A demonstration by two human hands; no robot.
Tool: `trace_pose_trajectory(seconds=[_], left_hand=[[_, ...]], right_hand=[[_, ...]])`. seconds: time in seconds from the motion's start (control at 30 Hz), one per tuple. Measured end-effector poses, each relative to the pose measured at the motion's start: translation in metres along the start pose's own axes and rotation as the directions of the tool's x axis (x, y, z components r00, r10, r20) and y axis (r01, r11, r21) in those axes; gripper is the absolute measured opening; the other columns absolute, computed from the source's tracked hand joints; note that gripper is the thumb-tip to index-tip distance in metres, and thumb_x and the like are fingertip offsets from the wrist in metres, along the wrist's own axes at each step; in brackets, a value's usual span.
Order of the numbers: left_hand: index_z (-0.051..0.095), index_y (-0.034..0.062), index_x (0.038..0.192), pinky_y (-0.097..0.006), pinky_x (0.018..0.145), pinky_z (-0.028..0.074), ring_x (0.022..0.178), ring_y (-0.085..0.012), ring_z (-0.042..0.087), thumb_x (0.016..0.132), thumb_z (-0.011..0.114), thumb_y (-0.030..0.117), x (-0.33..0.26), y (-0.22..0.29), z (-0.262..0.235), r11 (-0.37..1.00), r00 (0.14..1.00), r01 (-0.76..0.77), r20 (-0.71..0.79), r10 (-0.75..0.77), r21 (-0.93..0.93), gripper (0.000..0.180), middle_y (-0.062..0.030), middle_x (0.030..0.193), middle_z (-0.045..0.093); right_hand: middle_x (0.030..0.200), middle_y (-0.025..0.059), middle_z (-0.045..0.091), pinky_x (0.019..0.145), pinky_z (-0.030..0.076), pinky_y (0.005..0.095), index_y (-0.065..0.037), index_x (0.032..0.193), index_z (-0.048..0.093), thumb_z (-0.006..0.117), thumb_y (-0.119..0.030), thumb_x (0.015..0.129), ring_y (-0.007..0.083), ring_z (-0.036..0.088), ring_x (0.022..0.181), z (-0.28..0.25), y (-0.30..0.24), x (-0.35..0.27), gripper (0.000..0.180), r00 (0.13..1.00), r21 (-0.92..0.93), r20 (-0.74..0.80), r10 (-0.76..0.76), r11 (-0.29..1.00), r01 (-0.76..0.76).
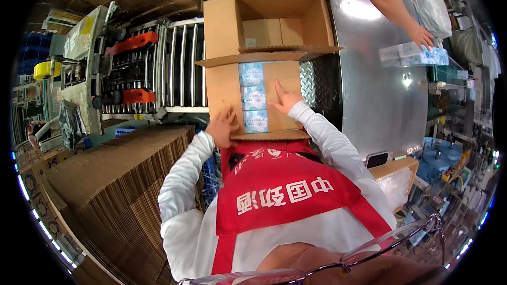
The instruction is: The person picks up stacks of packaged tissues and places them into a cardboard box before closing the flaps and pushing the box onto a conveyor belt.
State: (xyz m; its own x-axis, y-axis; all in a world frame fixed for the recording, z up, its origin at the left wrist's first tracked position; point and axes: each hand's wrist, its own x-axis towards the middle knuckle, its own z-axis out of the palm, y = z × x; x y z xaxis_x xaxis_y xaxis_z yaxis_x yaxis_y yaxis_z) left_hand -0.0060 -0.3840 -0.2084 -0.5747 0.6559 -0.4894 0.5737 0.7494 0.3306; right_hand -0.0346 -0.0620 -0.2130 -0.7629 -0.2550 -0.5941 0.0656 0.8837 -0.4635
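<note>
Right in front of me stands a brown cardboard carton. Its left flap (225,87) and right flap (283,119) are folded inward, with a gap between them. Through the gap show several blue-and-white printed packs (253,97) in a row. My left hand (223,125) lies on the near part of the left flap, fingers apart, holding nothing. My right hand (285,98) rests on the right flap with fingers stretched out, also holding nothing. The carton's near flap (272,135) stands out toward my red apron.
A second carton (224,26) stands open just beyond. A roller conveyor (182,66) with red-handled parts adjoins on the left. Flat cardboard stacks (121,179) rise at lower left. On the right metal table (369,100), a co-worker's hand (420,36) touches a blue-and-white pack (404,55).
</note>
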Motion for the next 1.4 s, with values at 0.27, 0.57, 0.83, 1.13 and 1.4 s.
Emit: trace_pose_trajectory(seconds=[0.27, 0.57, 0.83, 1.13, 1.4], left_hand=[[-0.009, 0.0081, 0.158, -0.056, 0.120, 0.014, 0.151, -0.0399, 0.013, 0.049, 0.096, 0.049, 0.054, -0.050, 0.032, 0.611, 0.737, 0.317, -0.217, -0.640, -0.725, 0.156, -0.0293, 0.162, 0.002], [-0.007, 0.0018, 0.157, -0.040, 0.117, 0.031, 0.144, -0.0396, 0.033, 0.086, 0.075, 0.037, 0.048, -0.067, 0.070, 0.349, 0.577, 0.026, -0.271, -0.770, -0.937, 0.114, -0.0305, 0.155, 0.029], [0.003, 0.0040, 0.158, -0.049, 0.119, 0.023, 0.147, -0.0409, 0.025, 0.080, 0.074, 0.057, 0.019, -0.227, 0.005, 0.663, 0.636, 0.125, -0.453, -0.625, -0.739, 0.117, -0.0272, 0.156, 0.029], [0.030, 0.0059, 0.155, -0.065, 0.118, 0.005, 0.153, -0.0324, 0.014, 0.096, 0.050, 0.045, -0.037, -0.385, -0.036, 0.835, 0.513, 0.512, -0.708, -0.487, -0.203, 0.073, -0.0140, 0.164, 0.022], [0.039, 0.0129, 0.152, -0.065, 0.118, 0.008, 0.152, -0.0327, 0.018, 0.095, 0.056, 0.039, -0.069, -0.483, -0.036, 0.742, 0.319, 0.566, -0.735, -0.598, -0.358, 0.065, -0.0161, 0.159, 0.030]], right_hand=[[0.153, 0.0182, 0.034, 0.115, 0.021, 0.0641, -0.004, 0.148, 0.039, 0.073, -0.035, 0.086, 0.0430, 0.027, 0.143, -0.048, -0.008, 0.028, 0.077, 0.536, -0.416, -0.754, -0.379, 0.908, 0.056], [0.130, 0.0207, 0.059, 0.111, 0.037, 0.0477, 0.000, 0.136, 0.053, 0.055, -0.027, 0.097, 0.0412, 0.050, 0.126, 0.078, 0.074, 0.020, 0.047, 0.658, 0.053, -0.748, -0.086, 0.981, 0.189], [0.132, 0.0137, 0.058, 0.103, 0.046, 0.0381, 0.002, 0.135, 0.052, 0.037, -0.044, 0.107, 0.0243, 0.057, 0.118, 0.225, -0.006, 0.084, 0.056, 0.848, 0.964, -0.243, 0.471, 0.213, 0.158], [0.142, 0.0356, 0.043, 0.113, 0.032, 0.0444, 0.015, 0.142, 0.034, 0.040, -0.031, 0.105, 0.0450, 0.042, 0.133, 0.187, -0.274, 0.383, 0.059, 0.836, 0.681, -0.516, 0.187, 0.682, 0.268], [0.145, 0.0371, 0.040, 0.111, 0.036, 0.0467, 0.009, 0.153, 0.003, 0.048, -0.034, 0.100, 0.0475, 0.045, 0.133, 0.115, -0.416, 0.426, 0.081, 0.947, 0.498, -0.305, 0.098, 0.864, 0.071]])
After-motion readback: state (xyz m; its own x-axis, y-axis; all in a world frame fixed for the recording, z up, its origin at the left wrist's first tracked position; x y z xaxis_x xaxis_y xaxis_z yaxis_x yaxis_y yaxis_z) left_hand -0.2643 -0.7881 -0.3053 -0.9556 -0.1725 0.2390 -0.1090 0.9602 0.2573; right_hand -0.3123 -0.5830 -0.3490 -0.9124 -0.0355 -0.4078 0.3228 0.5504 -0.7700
